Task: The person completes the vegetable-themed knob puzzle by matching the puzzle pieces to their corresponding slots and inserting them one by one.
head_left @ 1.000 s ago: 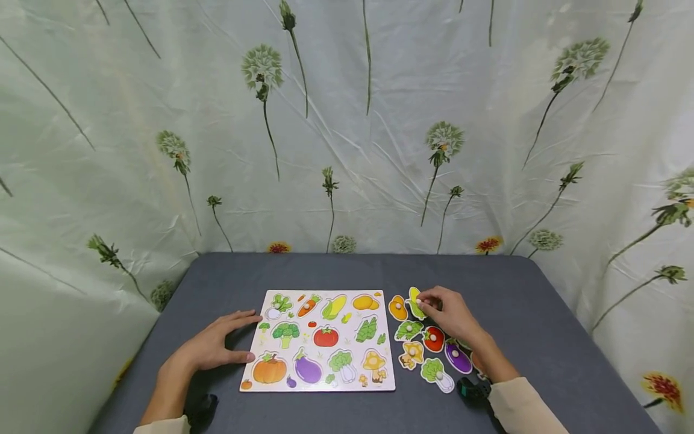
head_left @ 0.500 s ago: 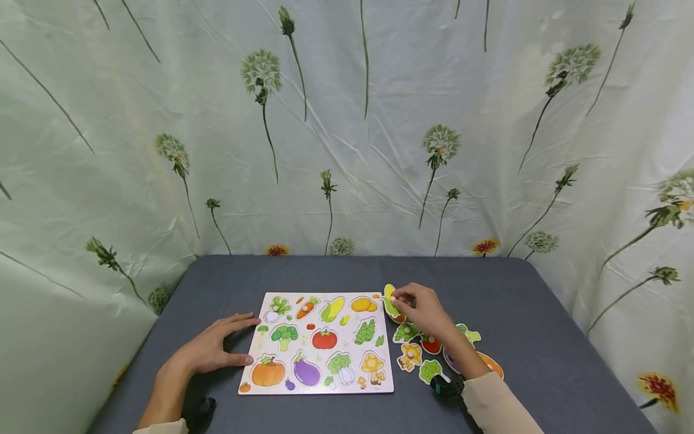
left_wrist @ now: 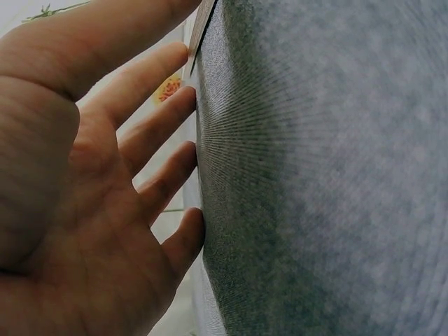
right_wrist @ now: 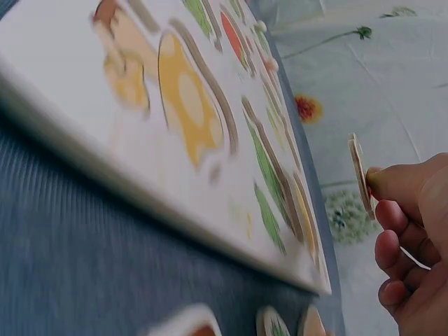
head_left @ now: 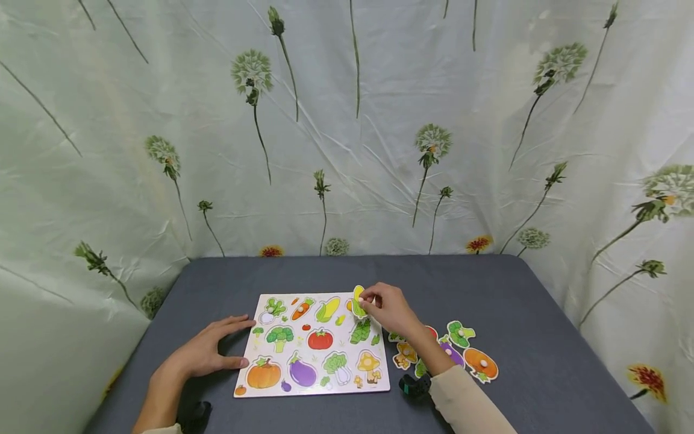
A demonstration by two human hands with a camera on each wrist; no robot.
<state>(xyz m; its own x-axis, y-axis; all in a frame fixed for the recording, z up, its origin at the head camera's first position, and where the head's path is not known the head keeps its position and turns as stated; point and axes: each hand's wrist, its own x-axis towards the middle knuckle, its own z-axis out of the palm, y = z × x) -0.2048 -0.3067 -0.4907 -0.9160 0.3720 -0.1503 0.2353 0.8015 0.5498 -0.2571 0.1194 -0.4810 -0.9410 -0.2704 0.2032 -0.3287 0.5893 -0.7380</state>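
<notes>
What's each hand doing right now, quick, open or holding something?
Left hand: open, at the left edge of the board.
Right hand: closed, pinching the corn piece above the board.

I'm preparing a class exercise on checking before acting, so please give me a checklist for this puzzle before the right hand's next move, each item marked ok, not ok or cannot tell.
1. Corn piece pinched by the right hand: ok.
2. Corn piece raised clear of the board: ok, the right wrist view shows a gap.
3. Corn slot uncovered: ok, its printed picture shows.
4. Corn piece above the matching slot: not ok, it is off to the right in the head view.
5. Left hand pressing the board steady: cannot tell; it is at the left edge.
</notes>
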